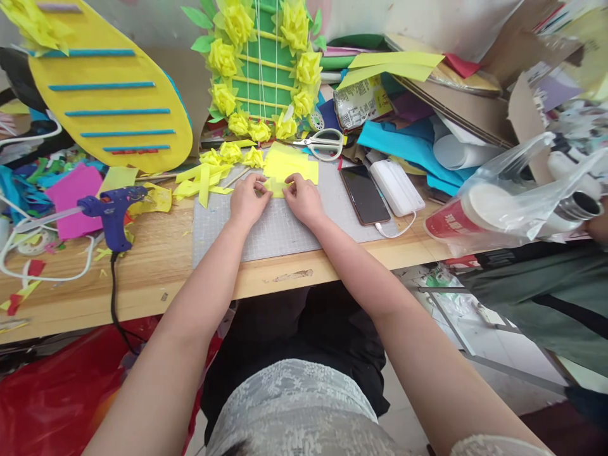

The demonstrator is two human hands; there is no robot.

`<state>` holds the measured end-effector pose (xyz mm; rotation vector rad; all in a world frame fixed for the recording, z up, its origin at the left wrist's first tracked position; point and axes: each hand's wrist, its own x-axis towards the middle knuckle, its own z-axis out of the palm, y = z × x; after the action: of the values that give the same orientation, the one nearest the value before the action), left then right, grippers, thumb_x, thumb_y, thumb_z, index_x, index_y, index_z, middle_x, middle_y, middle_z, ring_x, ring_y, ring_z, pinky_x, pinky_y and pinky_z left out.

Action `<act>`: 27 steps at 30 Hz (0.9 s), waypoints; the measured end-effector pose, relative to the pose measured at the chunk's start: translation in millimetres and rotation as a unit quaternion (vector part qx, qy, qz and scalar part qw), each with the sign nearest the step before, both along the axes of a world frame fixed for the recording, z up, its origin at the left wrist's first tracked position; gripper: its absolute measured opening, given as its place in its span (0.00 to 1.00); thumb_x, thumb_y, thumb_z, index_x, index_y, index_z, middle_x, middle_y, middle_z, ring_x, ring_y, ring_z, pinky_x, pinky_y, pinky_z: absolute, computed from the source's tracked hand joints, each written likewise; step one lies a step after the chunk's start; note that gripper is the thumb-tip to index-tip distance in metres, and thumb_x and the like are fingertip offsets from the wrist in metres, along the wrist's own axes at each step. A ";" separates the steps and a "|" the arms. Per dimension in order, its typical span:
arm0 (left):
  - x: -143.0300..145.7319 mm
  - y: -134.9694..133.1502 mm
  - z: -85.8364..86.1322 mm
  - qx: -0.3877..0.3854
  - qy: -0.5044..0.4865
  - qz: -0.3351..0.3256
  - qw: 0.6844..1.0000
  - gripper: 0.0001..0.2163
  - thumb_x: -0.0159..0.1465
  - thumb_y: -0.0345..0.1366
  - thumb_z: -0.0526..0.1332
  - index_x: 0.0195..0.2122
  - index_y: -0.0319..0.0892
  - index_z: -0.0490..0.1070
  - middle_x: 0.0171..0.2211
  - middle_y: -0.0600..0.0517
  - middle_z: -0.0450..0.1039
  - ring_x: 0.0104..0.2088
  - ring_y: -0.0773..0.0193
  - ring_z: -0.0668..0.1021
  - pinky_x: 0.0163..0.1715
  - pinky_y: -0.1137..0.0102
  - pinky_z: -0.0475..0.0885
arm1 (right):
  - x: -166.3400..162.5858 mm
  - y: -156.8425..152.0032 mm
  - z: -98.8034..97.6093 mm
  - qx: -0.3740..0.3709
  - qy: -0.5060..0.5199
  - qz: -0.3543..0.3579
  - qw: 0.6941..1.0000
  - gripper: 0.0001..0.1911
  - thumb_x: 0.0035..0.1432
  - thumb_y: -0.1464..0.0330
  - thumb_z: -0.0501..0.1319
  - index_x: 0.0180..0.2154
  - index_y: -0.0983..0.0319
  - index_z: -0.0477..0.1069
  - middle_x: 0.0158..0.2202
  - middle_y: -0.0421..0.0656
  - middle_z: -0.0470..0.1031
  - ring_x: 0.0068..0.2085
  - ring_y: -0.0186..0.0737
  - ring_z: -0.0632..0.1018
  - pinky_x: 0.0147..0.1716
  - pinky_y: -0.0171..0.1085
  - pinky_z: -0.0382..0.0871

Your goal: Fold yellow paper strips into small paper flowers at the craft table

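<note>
A small piece of yellow paper (277,187) spans the gap between my two hands, low over a grey cutting mat (223,237). My left hand (249,199) pinches its left edge between thumb and forefinger. At its right edge, my right hand (304,199) grips it with curled fingers. Just behind lie yellow paper squares (292,163). Folded yellow paper flowers (231,152) and cut yellow strips (205,183) sit to the left of them. Scissors with pale handles (327,144) rest beyond the squares.
A blue glue gun (113,215) stands at left, its cord hanging over the table edge. A phone (365,195) and white power bank (396,187) lie right of my hands. Farther right is a bagged red cup (451,221). Behind stand a yellow board (114,69) and a flower-trimmed green panel (266,76).
</note>
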<state>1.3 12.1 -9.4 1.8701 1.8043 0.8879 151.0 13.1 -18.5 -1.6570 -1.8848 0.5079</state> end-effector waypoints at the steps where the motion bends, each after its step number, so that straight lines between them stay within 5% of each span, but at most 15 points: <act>1: 0.6 -0.2 0.1 0.000 0.002 0.003 1.000 0.13 0.55 0.31 0.63 0.42 0.44 0.70 0.33 0.53 0.76 0.39 0.60 0.75 0.43 0.64 0.68 | -1.2 -0.3 0.1 0.004 -0.006 -0.002 1.000 0.10 0.58 0.70 0.54 0.43 0.60 0.66 0.32 0.44 0.75 0.42 0.47 0.72 0.44 0.45 0.64; 14: 5.7 -2.7 4.5 -0.003 0.011 0.028 1.000 0.12 0.54 0.30 0.63 0.41 0.44 0.68 0.32 0.53 0.76 0.41 0.58 0.75 0.45 0.62 0.67 | -5.4 -3.1 1.7 0.049 -0.052 0.008 0.997 0.12 0.55 0.74 0.52 0.41 0.62 0.67 0.38 0.49 0.75 0.43 0.50 0.71 0.44 0.46 0.65; 27: 5.0 -2.9 4.2 0.005 0.042 -0.005 0.999 0.04 0.56 0.30 0.62 0.33 0.43 0.71 0.33 0.51 0.77 0.39 0.57 0.73 0.44 0.62 0.66 | -7.1 -9.4 11.3 0.018 -0.127 0.021 0.992 0.12 0.61 0.73 0.50 0.44 0.64 0.68 0.44 0.50 0.75 0.46 0.49 0.70 0.44 0.44 0.62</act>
<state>6.2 9.2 -5.2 1.9497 1.8400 0.8277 143.9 3.7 -7.2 -1.7276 -2.1005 0.2880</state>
